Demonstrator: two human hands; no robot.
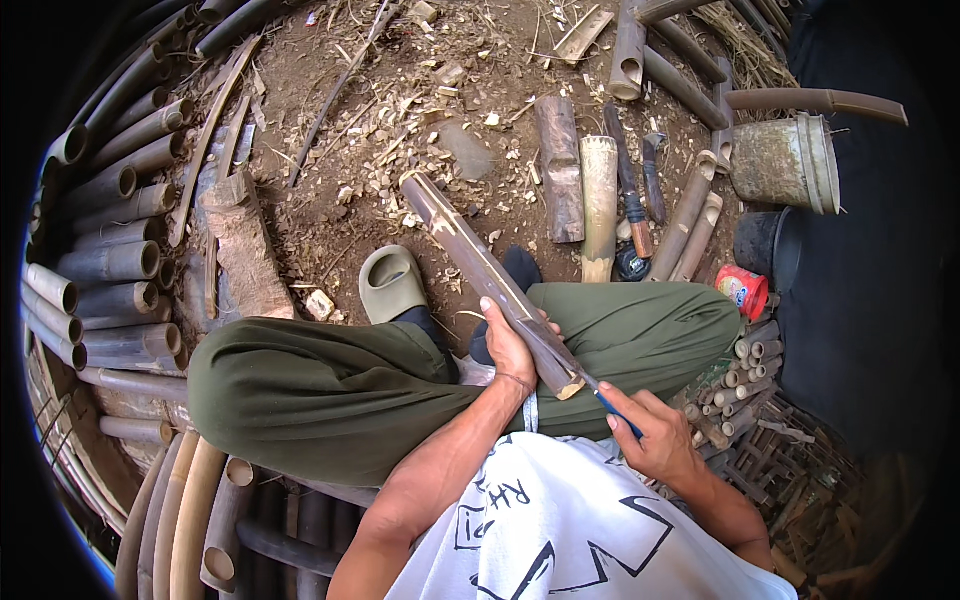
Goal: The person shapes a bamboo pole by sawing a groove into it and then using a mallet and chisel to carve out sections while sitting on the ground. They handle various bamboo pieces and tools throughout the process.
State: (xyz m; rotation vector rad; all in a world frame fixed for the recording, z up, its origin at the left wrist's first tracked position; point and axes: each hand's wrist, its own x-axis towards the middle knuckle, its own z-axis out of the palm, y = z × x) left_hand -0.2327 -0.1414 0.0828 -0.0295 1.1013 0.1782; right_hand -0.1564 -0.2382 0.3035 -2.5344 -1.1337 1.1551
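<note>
Diagonally over my crossed legs lies a dark brown bamboo length (465, 245) with pale scraped strips along it. My left hand (510, 345) is wrapped round its nearer half. In my closed right hand (655, 435) is a slim blue-handled tool (618, 412), its index finger stretched along the handle. The tool's narrow dark tip meets the bamboo's near end, at its right edge; I cannot tell whether it is a knife. The bamboo's far end points up and left, above the ground.
Bamboo tubes (125, 265) are stacked at the left. A wooden block (245, 245) lies beside them. Right of centre are a pale bamboo piece (598, 205), a long-handled blade (628, 180), a dirty bucket (785, 165) and a red container (742, 290). Wood chips (400, 130) litter the dirt.
</note>
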